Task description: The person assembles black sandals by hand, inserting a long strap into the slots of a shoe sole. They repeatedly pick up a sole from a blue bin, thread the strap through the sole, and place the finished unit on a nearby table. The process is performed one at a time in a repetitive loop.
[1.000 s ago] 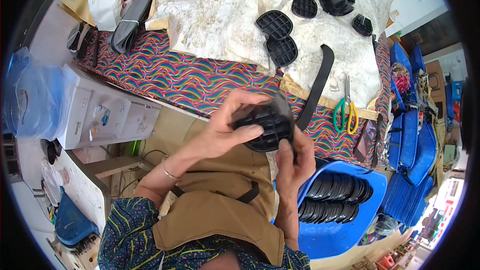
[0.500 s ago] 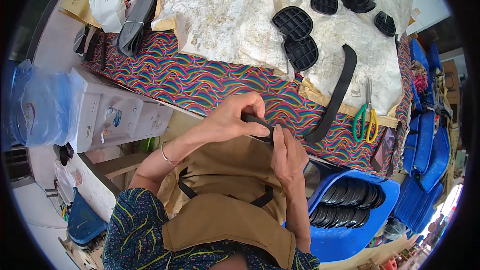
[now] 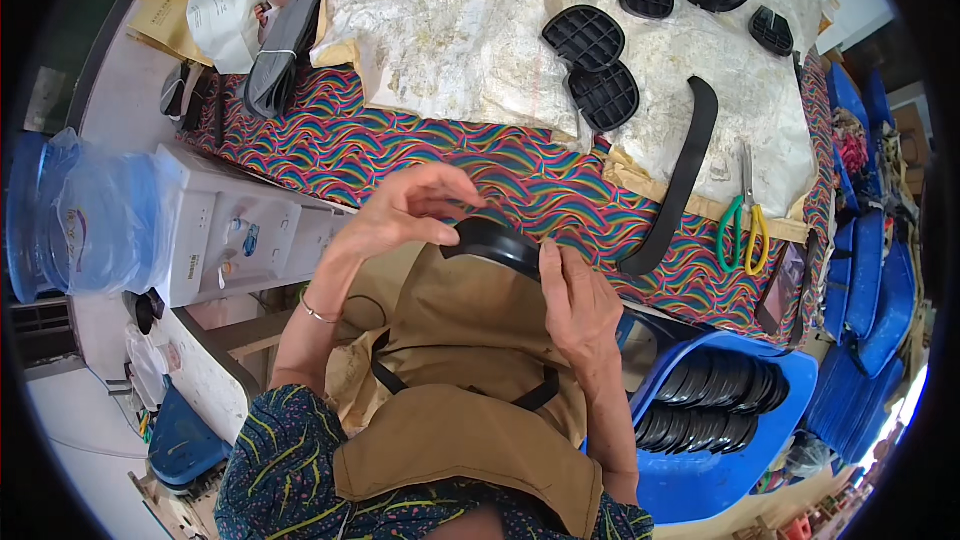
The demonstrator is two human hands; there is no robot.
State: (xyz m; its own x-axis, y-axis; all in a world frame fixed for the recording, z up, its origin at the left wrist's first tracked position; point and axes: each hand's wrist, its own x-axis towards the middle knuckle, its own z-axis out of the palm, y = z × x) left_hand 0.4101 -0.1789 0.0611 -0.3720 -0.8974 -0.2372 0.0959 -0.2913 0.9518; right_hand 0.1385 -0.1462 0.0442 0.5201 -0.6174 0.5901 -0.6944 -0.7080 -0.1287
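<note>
A glossy, curved black piece [image 3: 497, 248], apparently plastic or rubber, spans the space between my hands above my brown apron. Its right end is pinched by my right hand [image 3: 580, 300], with the thumb and fingers closed on it. At the other end, my left hand [image 3: 400, 218] has its fingers apart; the thumb tip is at the piece's edge, and whether it presses there I cannot tell. Beyond the right hand, a long curved black strip [image 3: 678, 190] lies partly on the patterned tablecloth [image 3: 400, 155] and partly on a stained white sheet [image 3: 460, 50].
Scissors [image 3: 743, 225] with green and yellow handles lie right of the strip. Several gridded black pads [image 3: 584, 38] rest on the sheet. A blue bin [image 3: 680, 485] of stacked black pieces stands at my right. A water dispenser [image 3: 245, 240] is at left, near a grey folded bundle [image 3: 283, 50].
My hands have moved apart, the left going left and its fingers spreading. The black piece now shows along its length between them. The whole view has shifted slightly.
</note>
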